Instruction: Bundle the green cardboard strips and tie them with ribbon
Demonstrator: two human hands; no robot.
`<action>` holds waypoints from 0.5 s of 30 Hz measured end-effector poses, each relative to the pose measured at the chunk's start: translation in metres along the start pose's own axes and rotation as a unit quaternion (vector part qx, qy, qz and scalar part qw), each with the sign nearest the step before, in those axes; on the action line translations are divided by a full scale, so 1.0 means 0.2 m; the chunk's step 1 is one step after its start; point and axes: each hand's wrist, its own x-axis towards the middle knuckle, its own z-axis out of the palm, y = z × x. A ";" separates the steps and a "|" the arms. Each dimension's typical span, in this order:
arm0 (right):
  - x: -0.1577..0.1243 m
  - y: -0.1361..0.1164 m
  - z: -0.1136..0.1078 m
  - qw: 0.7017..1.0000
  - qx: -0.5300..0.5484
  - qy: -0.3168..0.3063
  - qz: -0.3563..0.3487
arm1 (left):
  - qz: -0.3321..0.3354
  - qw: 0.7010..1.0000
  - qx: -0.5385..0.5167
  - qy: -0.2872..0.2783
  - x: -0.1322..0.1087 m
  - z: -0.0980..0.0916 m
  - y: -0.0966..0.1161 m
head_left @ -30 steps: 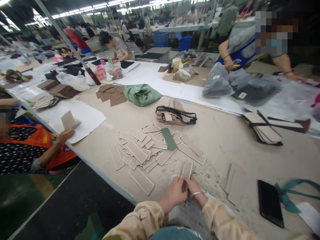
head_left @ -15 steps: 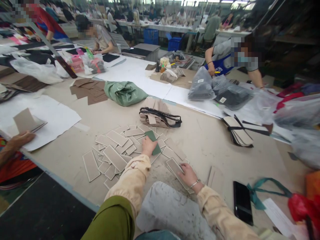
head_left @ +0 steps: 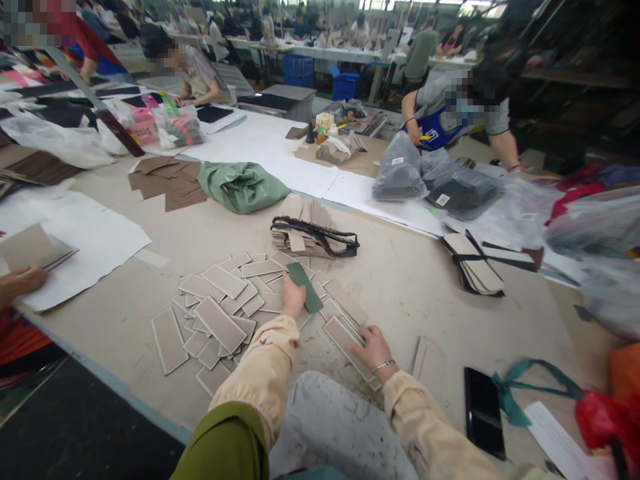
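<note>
My left hand [head_left: 293, 295] is closed on the edge of a dark green rectangular piece [head_left: 306, 288], at the right side of a loose heap of beige rectangular panels [head_left: 220, 323] with pale borders. Closer to me, my right hand [head_left: 373, 348] is curled over a few overlapping beige panels [head_left: 345, 340], its thumb on top and its fingers along their far edge. A bracelet circles my right wrist. Just beyond the heap lies a bundle of beige strips [head_left: 305, 230] with a black band around it.
A black phone [head_left: 484, 413] and a teal ribbon [head_left: 540, 373] lie at right. Farther back are a green plastic bag [head_left: 243, 188], brown pieces [head_left: 167, 181] and a banded stack [head_left: 475, 263]. A co-worker's hand [head_left: 23, 285] holds panels at left; another person leans over grey bags [head_left: 465, 190].
The view has shifted slightly, moving most things a little left. The green piece stays in my left hand with its angle slightly altered. My right hand remains on the beige panels.
</note>
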 end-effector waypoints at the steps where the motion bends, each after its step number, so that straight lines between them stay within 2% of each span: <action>1: -0.01 -0.01 0.01 1.000 0.008 0.004 0.003 | -0.005 0.999 -0.032 -0.008 -0.01 -0.01 -0.02; 5: -0.07 -0.02 0.02 0.998 0.058 0.000 0.012 | -0.033 0.985 -0.159 -0.057 -0.12 -0.10 -0.12; 7: -0.13 -0.02 0.02 0.996 0.088 -0.003 0.005 | -0.056 0.972 -0.215 -0.082 -0.25 -0.17 -0.19; 9: -0.21 -0.02 0.01 0.983 0.183 -0.014 0.012 | -0.089 0.957 -0.255 -0.108 -0.42 -0.23 -0.27; 10: -0.24 -0.03 0.00 0.967 0.254 -0.027 0.026 | -0.106 0.949 -0.271 -0.122 -0.51 -0.25 -0.30; 12: -0.32 -0.05 -0.01 0.914 0.395 -0.067 0.060 | -0.135 0.932 -0.296 -0.157 -0.70 -0.26 -0.35; 13: -0.35 -0.06 -0.01 0.888 0.444 -0.094 0.073 | -0.153 0.922 -0.308 -0.176 -0.78 -0.25 -0.36; 15: -0.40 -0.10 -0.01 0.864 0.476 -0.145 0.080 | -0.214 0.879 -0.358 -0.231 -0.91 -0.20 -0.37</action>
